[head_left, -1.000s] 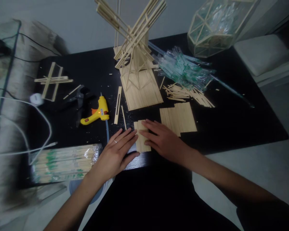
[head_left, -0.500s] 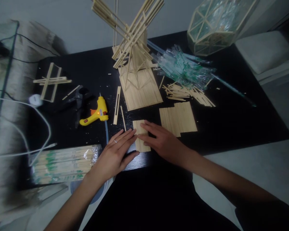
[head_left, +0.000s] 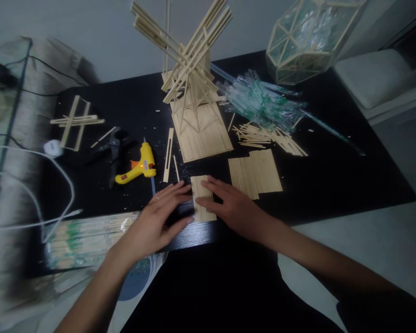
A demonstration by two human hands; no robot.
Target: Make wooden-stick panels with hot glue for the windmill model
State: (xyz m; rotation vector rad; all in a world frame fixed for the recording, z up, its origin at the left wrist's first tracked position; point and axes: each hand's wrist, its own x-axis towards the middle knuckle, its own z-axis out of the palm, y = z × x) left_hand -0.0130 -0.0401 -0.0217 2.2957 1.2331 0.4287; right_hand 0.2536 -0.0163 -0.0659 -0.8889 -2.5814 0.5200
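A small panel of wooden sticks laid side by side (head_left: 204, 212) lies flat near the front edge of the black table. My right hand (head_left: 234, 206) rests on its right part, fingers stretched out across the sticks. At the panel's left edge is my left hand (head_left: 159, 219), with a ring on one finger, its fingers extended and the thumb apart from them. A short loose stick (head_left: 176, 168) lies just beyond the left fingertips. Beside the right hand is a larger stepped stick panel (head_left: 254, 175).
A yellow glue gun (head_left: 138, 166), its light glowing, lies left of centre, near dark pliers (head_left: 114, 148). A stick windmill model (head_left: 197, 92) stands at the back. Cut sticks (head_left: 270, 136) and plastic wrappers (head_left: 260, 99) lie at right; a stick pack (head_left: 90, 238) sits front left.
My left hand has drawn slightly left and down from the small panel's edge, uncovering more of it. The right hand stays on the panel. The whole view has shifted a little.
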